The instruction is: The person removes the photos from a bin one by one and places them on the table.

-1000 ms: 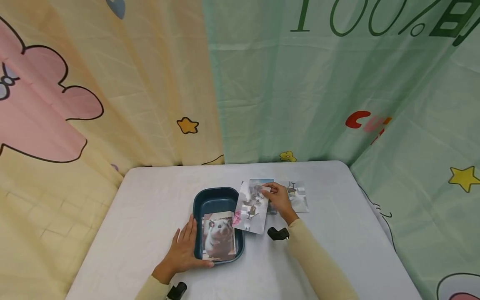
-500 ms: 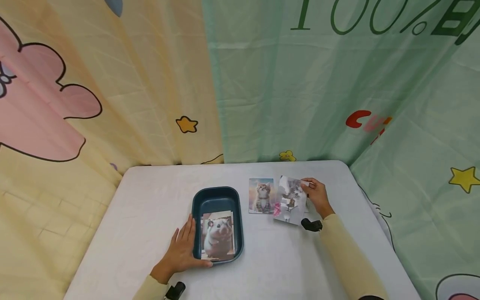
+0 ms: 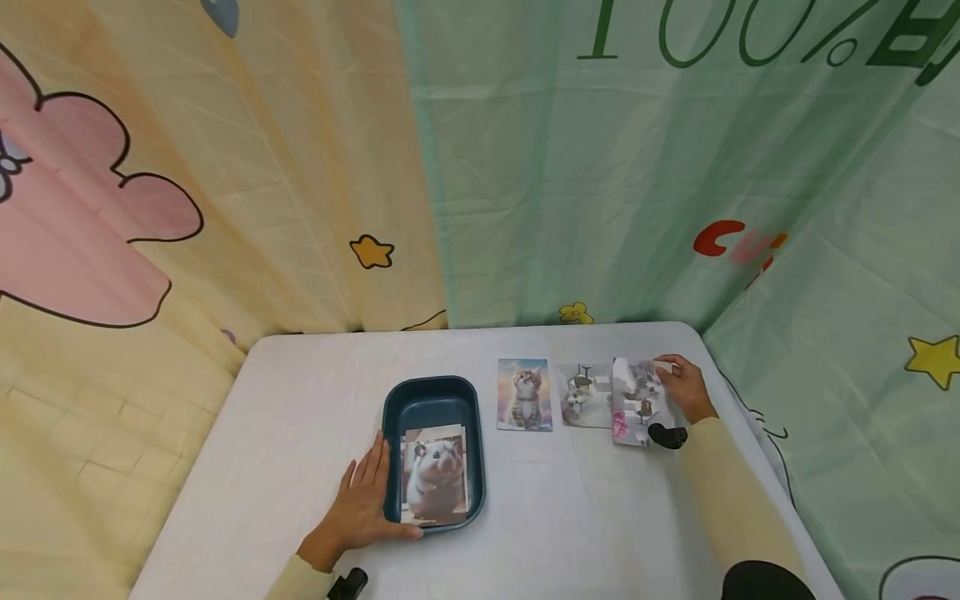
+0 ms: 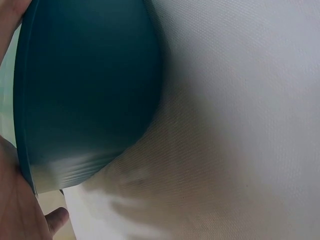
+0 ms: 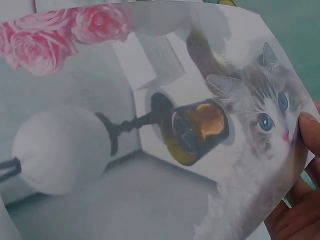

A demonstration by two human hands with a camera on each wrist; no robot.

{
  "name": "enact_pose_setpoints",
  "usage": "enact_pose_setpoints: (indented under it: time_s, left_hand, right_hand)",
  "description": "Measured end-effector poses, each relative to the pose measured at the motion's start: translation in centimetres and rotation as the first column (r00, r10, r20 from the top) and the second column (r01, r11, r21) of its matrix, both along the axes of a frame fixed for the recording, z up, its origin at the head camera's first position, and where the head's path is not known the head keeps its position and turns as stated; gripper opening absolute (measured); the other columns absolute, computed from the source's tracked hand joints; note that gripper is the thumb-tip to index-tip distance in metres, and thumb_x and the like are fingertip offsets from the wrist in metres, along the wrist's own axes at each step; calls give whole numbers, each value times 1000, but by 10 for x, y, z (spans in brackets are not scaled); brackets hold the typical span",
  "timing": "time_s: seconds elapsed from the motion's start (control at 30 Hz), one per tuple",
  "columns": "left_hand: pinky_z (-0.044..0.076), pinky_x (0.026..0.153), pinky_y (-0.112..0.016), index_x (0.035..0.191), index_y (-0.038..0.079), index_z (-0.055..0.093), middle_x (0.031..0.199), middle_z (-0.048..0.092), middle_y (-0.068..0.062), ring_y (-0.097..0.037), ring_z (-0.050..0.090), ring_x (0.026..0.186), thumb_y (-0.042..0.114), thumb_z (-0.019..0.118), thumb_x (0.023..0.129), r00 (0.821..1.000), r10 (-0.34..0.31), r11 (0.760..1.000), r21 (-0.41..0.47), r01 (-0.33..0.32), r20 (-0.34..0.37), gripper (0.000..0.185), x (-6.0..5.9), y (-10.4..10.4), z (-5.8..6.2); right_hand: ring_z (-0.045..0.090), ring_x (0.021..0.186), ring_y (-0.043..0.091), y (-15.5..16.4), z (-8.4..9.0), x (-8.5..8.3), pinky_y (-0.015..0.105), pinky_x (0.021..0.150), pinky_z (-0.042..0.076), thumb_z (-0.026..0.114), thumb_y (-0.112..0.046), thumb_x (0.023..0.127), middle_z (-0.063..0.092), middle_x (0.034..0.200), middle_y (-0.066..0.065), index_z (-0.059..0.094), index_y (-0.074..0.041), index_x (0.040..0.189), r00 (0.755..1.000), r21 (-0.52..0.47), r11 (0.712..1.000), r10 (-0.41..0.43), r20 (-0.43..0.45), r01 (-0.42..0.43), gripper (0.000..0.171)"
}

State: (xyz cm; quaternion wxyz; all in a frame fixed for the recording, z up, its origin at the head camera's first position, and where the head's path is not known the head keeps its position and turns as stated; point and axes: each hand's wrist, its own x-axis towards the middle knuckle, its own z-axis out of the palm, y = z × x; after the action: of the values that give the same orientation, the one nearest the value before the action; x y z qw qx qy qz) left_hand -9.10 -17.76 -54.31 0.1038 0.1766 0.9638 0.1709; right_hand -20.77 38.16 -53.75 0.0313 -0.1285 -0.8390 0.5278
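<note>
My right hand (image 3: pixel 682 387) pinches a cat photo with pink roses (image 3: pixel 636 403) by its far edge, low over the table's far right; the right wrist view fills with this photo (image 5: pixel 150 130) and my fingertips (image 5: pixel 310 132) at its edge. To its left, two cat photos lie flat: a grey-white one (image 3: pixel 587 395) and a kitten portrait (image 3: pixel 524 394). My left hand (image 3: pixel 360 504) rests flat against the left side of a dark blue tray (image 3: pixel 431 398), which holds a hamster photo (image 3: pixel 436 484). The left wrist view shows the tray's wall (image 4: pixel 85 95) beside my palm.
A white cloth covers the table (image 3: pixel 300 400). Printed fabric curtains (image 3: pixel 225 167) hang close behind and along both sides. Black wrist camera mounts (image 3: pixel 667 435) sit on both my wrists.
My right hand carried the rose cat photo from above the tray's right side rightward, past the two lying photos, to the table's far right. My left hand stayed at the tray.
</note>
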Motion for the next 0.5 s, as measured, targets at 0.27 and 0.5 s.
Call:
enact_pose_setpoints:
  time_s: [0.27,0.5]
  left_hand:
    - [14,110,-64,150,-8,9,159,0,-24,-38,16,143,87,64,55,1000,12,1000,-14,-12,5,145,-1,1,0]
    - [14,110,-65,150,-8,10,159,1,-24,-39,17,143,85,65,56,1000,13,1000,-12,-13,2,143,-1,2,-1]
  right_hand:
    - [49,85,21,24,-4,-2,26,63,42,48,-18,101,51,118,21,50,1,131,993,61,998,-33,114,26,35]
    - [40,121,44,25,-6,-9,52,90,42,44,-9,100,32,144,33,43,4,138,983,78,997,-27,181,13,41]
